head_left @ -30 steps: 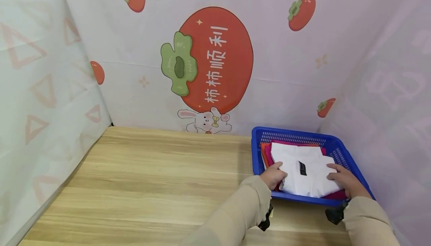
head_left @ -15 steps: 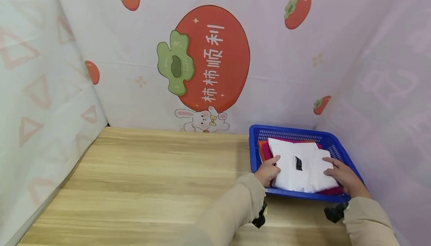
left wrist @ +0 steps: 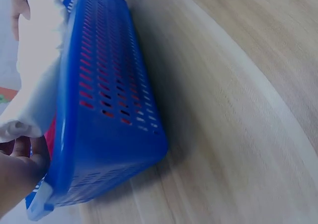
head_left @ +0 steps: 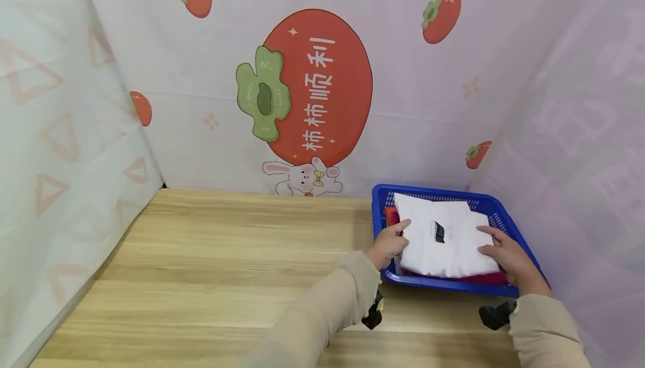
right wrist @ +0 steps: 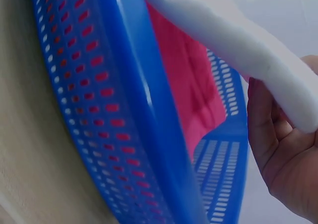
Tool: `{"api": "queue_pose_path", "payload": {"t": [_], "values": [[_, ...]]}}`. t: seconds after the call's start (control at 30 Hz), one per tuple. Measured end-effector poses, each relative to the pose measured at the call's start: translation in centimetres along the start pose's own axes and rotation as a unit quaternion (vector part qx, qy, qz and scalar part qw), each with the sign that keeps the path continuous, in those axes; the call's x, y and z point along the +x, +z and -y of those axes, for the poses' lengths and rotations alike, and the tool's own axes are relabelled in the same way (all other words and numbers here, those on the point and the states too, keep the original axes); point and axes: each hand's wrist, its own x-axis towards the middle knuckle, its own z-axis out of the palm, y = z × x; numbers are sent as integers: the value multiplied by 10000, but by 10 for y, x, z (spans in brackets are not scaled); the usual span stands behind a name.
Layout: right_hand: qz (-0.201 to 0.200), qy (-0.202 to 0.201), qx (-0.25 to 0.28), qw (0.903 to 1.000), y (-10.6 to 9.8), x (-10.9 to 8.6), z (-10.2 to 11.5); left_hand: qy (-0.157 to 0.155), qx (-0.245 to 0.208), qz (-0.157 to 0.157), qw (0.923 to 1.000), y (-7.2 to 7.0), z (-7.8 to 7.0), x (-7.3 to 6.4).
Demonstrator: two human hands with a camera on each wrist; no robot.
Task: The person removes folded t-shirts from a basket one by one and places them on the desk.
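A folded white T-shirt with a black neck label lies flat between my hands, over the blue plastic basket. My left hand grips its left side, thumb on top and fingers beneath, as the left wrist view of the hand shows. On the opposite side my right hand pinches the edge; in the right wrist view its fingers curl under the white fold. Pink folded cloth sits in the basket below, with a gap under the shirt. A bit of orange cloth shows at the left.
The basket stands on a wood-grain table, near the right-hand curtain. A printed backdrop with persimmons and a rabbit hangs behind the table. A black wrist mount hangs below each sleeve.
Both hands have raised the white T-shirt off the cloth pile and shifted it slightly left and away from me. The basket stays in place.
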Motion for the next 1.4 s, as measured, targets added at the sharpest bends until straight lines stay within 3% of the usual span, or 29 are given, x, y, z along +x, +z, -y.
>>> {"api": "queue_pose_path", "payload": {"t": [0.3, 0.5, 0.6, 0.73, 0.97, 1.1, 1.4], "values": [[-107, -428, 254, 9987, 16, -8, 28, 246, -385, 138, 9989, -29, -9, -10], [-82, -759, 1080, 9912, 33, -7, 43, 377, -419, 56, 9984, -56, -15, -19], [-72, -837, 1230, 9888, 44, -5, 47, 390, -281, 21, 9988, -70, -15, -24], [-126, -773, 1107, 9908, 60, -3, 54, 393, -204, -32, 9990, -87, -13, -30], [-33, -684, 1361, 9883, 87, 0, 64, 354, -153, -252, 9989, -116, -9, -38], [39, -673, 1399, 9879, 102, 4, 68, 521, -102, -373, 9979, -133, -5, -44], [114, -739, 1451, 9866, 137, 11, 82, 219, -204, -762, 9966, -166, -1, -56]]}}
